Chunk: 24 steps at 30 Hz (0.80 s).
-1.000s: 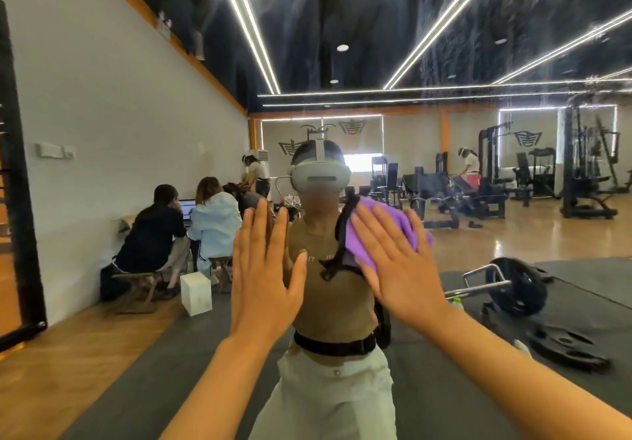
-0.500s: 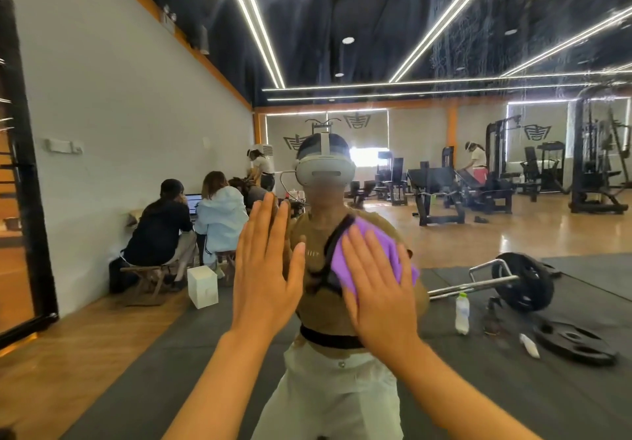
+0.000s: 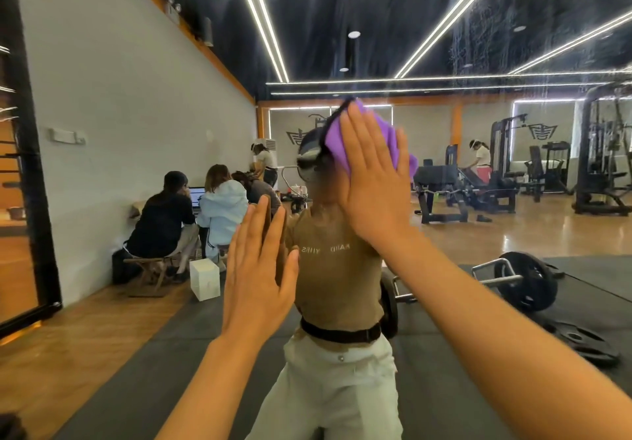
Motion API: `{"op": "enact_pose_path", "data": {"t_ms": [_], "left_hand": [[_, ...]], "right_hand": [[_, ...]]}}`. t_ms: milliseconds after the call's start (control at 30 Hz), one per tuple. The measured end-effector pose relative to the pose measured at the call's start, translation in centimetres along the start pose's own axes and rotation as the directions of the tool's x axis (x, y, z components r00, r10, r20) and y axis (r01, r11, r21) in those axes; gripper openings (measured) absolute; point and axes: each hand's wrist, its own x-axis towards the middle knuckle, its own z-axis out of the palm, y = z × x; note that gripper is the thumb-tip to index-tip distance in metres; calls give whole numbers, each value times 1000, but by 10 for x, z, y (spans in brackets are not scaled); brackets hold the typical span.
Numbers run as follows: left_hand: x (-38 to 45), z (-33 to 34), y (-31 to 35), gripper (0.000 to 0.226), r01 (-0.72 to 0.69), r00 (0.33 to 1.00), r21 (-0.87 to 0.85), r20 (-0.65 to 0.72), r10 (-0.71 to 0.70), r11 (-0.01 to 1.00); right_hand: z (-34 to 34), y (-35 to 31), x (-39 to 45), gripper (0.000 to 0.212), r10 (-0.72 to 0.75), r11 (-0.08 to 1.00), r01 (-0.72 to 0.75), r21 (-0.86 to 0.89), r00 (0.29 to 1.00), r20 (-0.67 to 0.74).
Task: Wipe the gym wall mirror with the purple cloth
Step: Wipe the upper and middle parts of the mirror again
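The gym wall mirror (image 3: pixel 478 46) fills almost the whole view, and faint streaks show on its upper right part. My right hand (image 3: pixel 372 179) lies flat with straight fingers on the purple cloth (image 3: pixel 362 135), pressing it against the glass at about head height. The cloth sticks out above and to the right of my fingers. My left hand (image 3: pixel 256 275) is flat against the mirror lower down and to the left, fingers straight and slightly spread, holding nothing. My own reflection stands behind both hands.
The mirror's black frame edge (image 3: pixel 30 166) runs down the far left. Reflected in the glass are seated people (image 3: pixel 191 217) by a wall, a white box (image 3: pixel 204 278), a barbell with plates (image 3: pixel 523 282) on dark mats, and weight machines (image 3: pixel 598 152).
My right hand has slid the purple cloth up the mirror from chest height to head height. My left hand has stayed flat on the glass in about the same place.
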Motion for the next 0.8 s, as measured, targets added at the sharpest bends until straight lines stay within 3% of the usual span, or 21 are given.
{"op": "enact_pose_path", "data": {"t_ms": [100, 200, 400, 500, 700, 800], "left_hand": [[1, -1, -4, 64, 5, 1000, 0, 17, -5, 1000], [1, -3, -4, 64, 0, 1000, -20, 8, 0, 1000], [-2, -3, 1, 65, 18, 1000, -69, -1, -18, 997], [-4, -5, 3, 65, 20, 1000, -69, 25, -18, 997], [-4, -9, 1, 66, 28, 998, -76, 62, -23, 997], [-4, -10, 0, 65, 22, 998, -74, 63, -17, 997]], "right_hand": [[2, -2, 18, 59, 6, 999, -7, -44, 999, -38], [6, -6, -26, 58, 3, 1000, -3, 4, 1000, -31], [12, -13, -181, 58, -106, 993, 114, -37, 980, 171], [7, -6, -219, 52, -165, 982, 185, -44, 946, 278], [-4, 15, -170, 60, -293, 951, 310, -14, 911, 289], [-12, 23, -93, 63, -175, 984, 179, -13, 971, 160]]}}
